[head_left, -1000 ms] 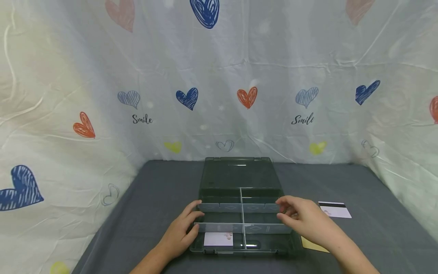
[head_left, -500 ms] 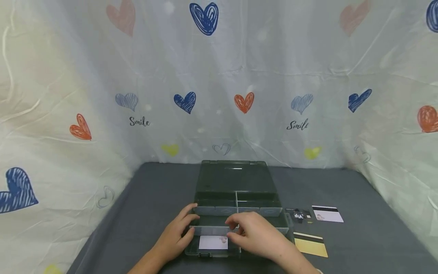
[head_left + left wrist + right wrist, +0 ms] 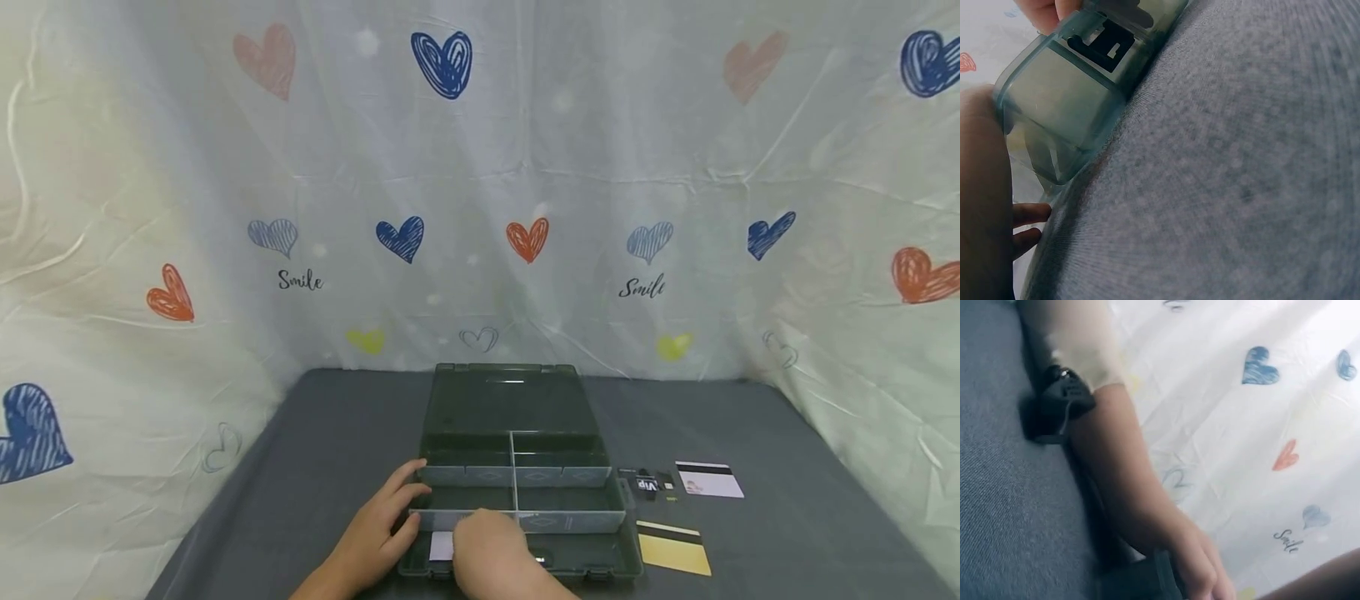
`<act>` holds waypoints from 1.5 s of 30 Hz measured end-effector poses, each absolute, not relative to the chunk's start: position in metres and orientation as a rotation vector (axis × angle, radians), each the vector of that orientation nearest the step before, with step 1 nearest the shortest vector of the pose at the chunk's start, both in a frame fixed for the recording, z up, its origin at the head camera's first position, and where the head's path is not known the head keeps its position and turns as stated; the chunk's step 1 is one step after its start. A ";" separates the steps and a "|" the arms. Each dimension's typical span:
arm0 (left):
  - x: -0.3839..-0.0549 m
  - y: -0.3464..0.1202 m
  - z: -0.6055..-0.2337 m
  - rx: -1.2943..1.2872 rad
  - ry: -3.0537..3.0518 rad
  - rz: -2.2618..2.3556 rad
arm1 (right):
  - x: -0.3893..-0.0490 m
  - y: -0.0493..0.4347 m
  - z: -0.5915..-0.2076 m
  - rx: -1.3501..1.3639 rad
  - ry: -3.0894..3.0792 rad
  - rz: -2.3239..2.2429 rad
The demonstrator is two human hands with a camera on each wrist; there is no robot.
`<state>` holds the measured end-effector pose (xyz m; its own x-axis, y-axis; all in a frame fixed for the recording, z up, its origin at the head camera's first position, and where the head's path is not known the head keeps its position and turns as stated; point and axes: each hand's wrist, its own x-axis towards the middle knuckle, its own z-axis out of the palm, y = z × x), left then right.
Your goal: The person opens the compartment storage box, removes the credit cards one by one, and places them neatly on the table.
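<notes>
A dark translucent compartment box (image 3: 570, 557) stands with its lid (image 3: 504, 402) tipped back. My left hand (image 3: 372, 531) rests with spread fingers along the box's left side; in the left wrist view its fingers (image 3: 1032, 214) show beyond the box corner. My right hand (image 3: 491, 554) reaches down into the front left compartment, over a white card (image 3: 441, 546) lying there. Part of that card stays visible left of the hand. The right fingertips are hidden in the head view; in the left wrist view fingers (image 3: 1047, 14) dip behind the front wall near a black latch (image 3: 1105, 47).
Right of the box lie a yellow card with a dark stripe (image 3: 672, 550), a white striped card (image 3: 709, 480) and a dark card marked Vip (image 3: 647, 484). Clear dividers (image 3: 562, 477) split the box. Grey cloth (image 3: 330, 433) covers the table before a heart-printed curtain (image 3: 450, 167).
From the box's right side, my right hand has moved left and then down onto the white card. My left hand keeps its place on the box. The head view has tilted slightly up.
</notes>
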<state>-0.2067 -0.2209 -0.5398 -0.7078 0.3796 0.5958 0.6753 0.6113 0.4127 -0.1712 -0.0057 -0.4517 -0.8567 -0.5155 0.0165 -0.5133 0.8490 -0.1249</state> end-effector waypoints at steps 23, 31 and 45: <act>-0.214 -0.219 -0.536 -0.850 -2.393 -0.879 | -0.179 0.005 -0.467 -0.763 3.123 -0.493; -0.213 -0.220 -0.537 -0.846 -2.411 -0.878 | -0.184 0.010 -0.466 -0.823 3.018 -0.724; -0.207 -0.222 -0.537 -0.845 -2.391 -0.875 | -0.174 0.010 -0.457 -0.844 2.964 -0.894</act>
